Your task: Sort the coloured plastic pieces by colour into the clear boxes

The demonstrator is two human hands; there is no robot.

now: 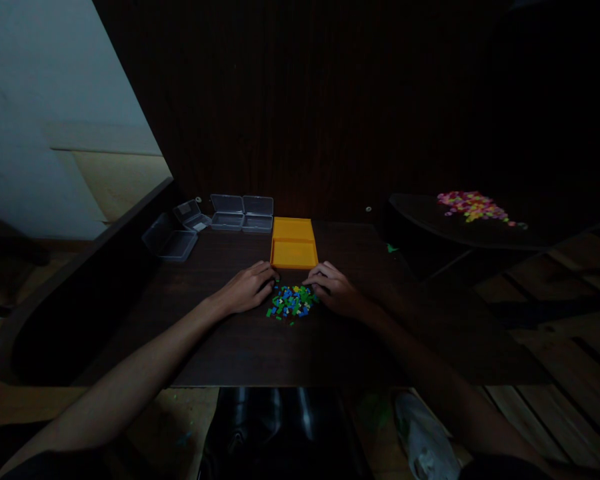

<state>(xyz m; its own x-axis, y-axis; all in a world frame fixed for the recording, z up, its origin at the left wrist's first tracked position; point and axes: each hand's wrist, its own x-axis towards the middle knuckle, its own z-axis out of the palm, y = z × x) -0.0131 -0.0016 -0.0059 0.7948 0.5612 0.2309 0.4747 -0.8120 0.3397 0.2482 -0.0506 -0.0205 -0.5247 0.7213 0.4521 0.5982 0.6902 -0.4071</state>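
A small heap of tiny green, blue and yellow bricks (291,301) lies on the dark wooden table (240,347). My left hand (247,288) rests palm down at the heap's left edge, its fingers curled and touching the pieces. At the right edge my right hand (334,288) lies the same way, fingers bent onto the pieces. Whether either hand pinches a piece is hidden. Just beyond the heap sits an open orange box (293,243), empty inside.
Open clear plastic cases stand at the back: a double one (242,213) and others at the left (173,240). A pile of pink and yellow pieces (473,205) lies on a second dark surface to the right. The room is dim.
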